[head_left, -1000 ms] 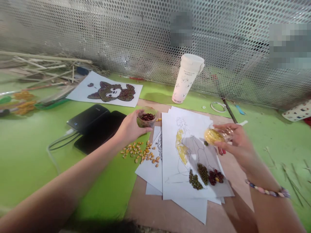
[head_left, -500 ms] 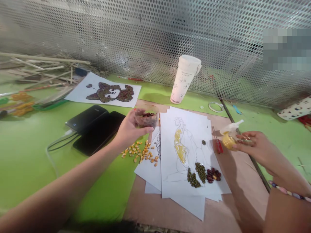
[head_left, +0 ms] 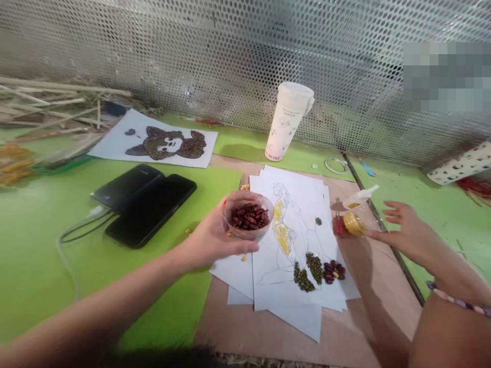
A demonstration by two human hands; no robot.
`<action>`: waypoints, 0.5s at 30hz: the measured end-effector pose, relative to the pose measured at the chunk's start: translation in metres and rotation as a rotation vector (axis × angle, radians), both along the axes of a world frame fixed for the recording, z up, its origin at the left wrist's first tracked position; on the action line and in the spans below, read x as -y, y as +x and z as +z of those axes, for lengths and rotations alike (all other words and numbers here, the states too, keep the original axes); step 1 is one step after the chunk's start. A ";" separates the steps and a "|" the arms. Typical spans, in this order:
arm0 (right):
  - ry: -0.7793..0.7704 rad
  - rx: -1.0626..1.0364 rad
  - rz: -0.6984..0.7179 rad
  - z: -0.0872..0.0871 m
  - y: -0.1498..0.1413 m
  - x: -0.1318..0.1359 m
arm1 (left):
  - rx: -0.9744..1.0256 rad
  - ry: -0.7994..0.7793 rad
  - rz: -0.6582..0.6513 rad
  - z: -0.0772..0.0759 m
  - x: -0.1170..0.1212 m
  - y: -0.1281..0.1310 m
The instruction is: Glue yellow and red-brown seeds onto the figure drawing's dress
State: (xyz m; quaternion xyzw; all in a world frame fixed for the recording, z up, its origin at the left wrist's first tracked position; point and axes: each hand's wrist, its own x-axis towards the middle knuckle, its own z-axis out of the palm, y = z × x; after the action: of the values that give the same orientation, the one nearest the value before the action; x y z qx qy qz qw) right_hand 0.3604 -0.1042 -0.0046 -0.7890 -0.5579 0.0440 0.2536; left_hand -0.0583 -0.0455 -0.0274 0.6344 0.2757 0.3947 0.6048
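My left hand [head_left: 215, 232] is wrapped round a clear plastic cup [head_left: 249, 234] of dark red beans [head_left: 250, 216], tilted so its contents show. It hangs over the left edge of a paper with a line drawing [head_left: 268, 286]. Yellow fill, green beans [head_left: 314, 268] and red beans [head_left: 333, 272] cover parts of the drawing. My right hand [head_left: 408, 225] has its fingers spread, beside a clear container with yellow contents [head_left: 353, 225]; the thumb is close to it, contact unclear. A white nozzle [head_left: 362, 197] lies just behind.
At the left are a black phone [head_left: 153, 212] and a power bank [head_left: 128, 186] with a cable. Behind them lies a bean-covered animal picture [head_left: 169, 144]. A white tumbler [head_left: 287, 122] stands by the perforated metal screen [head_left: 230, 61]. A tape roll [head_left: 336, 165] lies at the right.
My left hand has brought the cup of red beans nearer and to the right, over the corn kernels. My right hand has let go of the clear container with yellow contents, its fingers now spread.
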 end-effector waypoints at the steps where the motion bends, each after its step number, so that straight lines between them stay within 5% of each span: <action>1: 0.022 0.052 -0.028 0.007 -0.008 0.002 | 0.013 0.027 0.013 -0.002 0.000 0.000; 3: 0.099 0.155 0.019 0.021 -0.032 0.005 | 0.009 0.114 0.085 -0.006 0.000 0.000; 7: 0.213 0.238 0.493 0.037 -0.099 0.003 | -0.076 0.300 0.221 -0.013 -0.002 -0.001; 10: 0.332 0.246 0.766 0.047 -0.149 -0.001 | -0.089 0.344 0.186 -0.014 0.001 -0.002; 15: 0.395 0.325 0.958 0.069 -0.203 -0.006 | -0.207 0.450 0.114 -0.013 0.005 -0.001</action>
State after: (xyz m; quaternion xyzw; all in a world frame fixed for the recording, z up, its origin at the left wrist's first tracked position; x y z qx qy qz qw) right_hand 0.1571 -0.0978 0.0648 -0.3805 -0.8846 -0.0736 0.2592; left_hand -0.0595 -0.0509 -0.0406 0.7736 0.2764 0.4125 0.3938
